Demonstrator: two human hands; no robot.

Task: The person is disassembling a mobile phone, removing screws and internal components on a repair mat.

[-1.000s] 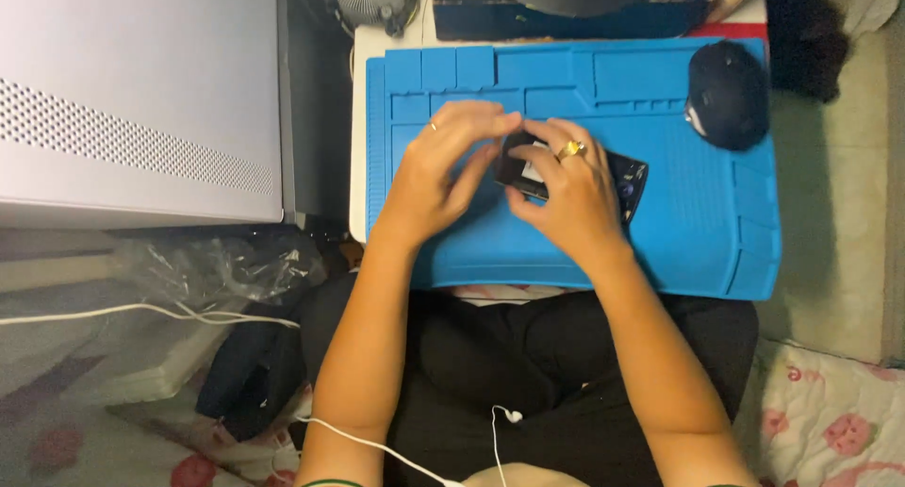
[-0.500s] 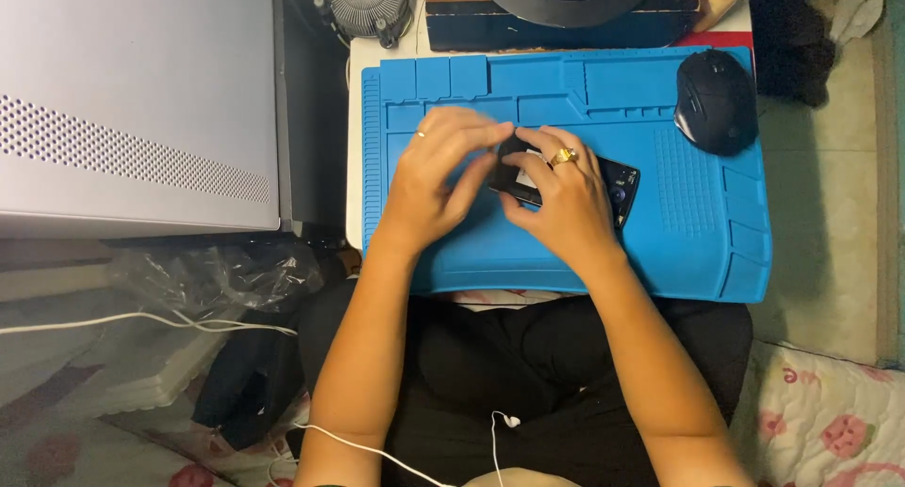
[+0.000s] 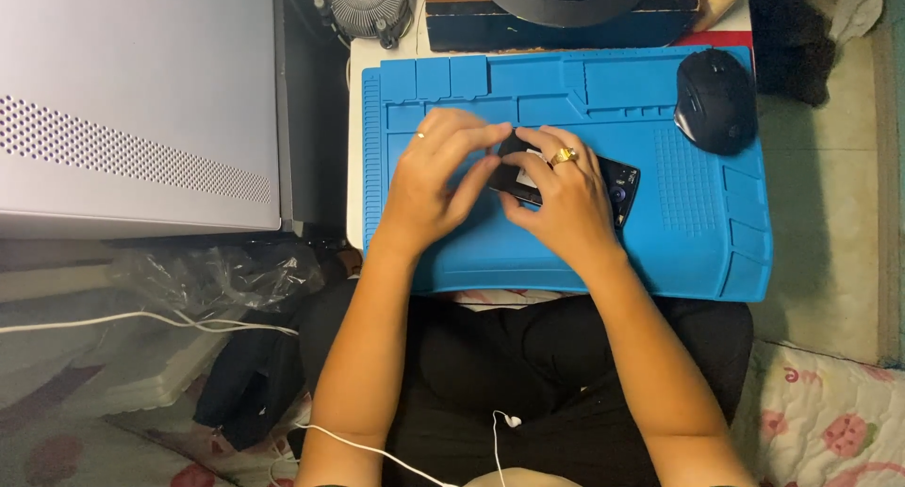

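Far left, a grey computer case [image 3: 132, 100], big and perforated. Across the white desk, a blue silicone repair mat [image 3: 698, 251], with a black mouse [image 3: 716, 100] on its far right corner and a round cooler fan [image 3: 370, 4] beyond its far left corner.

At the mat's middle, a black phone [image 3: 617, 181], lying flat and mostly covered by both hands, only its right end showing. Right hand [image 3: 561, 204], gold ring [image 3: 564, 154] on one finger, laid over the phone with fingers together, pressing it down and gripping it. Left hand [image 3: 429, 181] curled in from the side, fingertips [image 3: 500, 138] bunched and pinching at the phone's left end; what sits between them cannot be made out.

Probably mid-way through working something loose or into place at that end. Calls next for a firm hold from the right and a small, careful pull or push from the left.

Against half a second ago: barely any change, with hands, phone, mat and mouse all where they were.
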